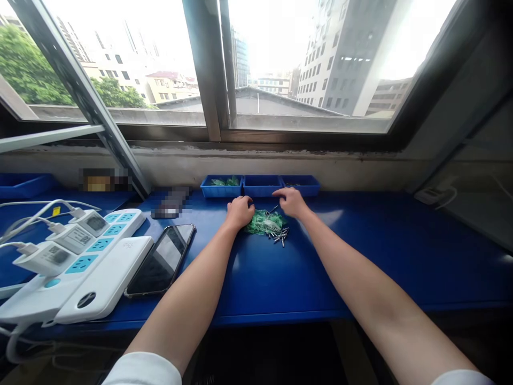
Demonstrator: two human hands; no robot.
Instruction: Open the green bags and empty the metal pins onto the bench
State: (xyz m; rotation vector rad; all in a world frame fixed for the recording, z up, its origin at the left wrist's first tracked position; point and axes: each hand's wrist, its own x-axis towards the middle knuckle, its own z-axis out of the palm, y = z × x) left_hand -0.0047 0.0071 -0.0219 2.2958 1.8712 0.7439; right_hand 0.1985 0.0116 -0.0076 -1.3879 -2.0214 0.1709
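A small heap of green plastic packets [259, 223] lies on the blue bench, with several loose short metal pins [279, 235] at its right and front edge. My left hand [240, 212] rests against the heap's left side, its fingers curled; whatever is under them is hidden. Just beyond the heap to the right, my right hand [292, 203] hovers near the front of the bins, index finger stretched left and apart from the thumb. Nothing shows between its fingers. Behind stand the left bin [222, 191] with green packets, the middle bin [260, 190] and the right bin [310, 187].
At left lie a white power strip [132, 216] with plugged-in chargers, a white power bank [108, 283] and a phone [162, 259]. A blurred dark object [172, 203] sits behind them. A metal shelf post [120, 144] rises at left, before the window.
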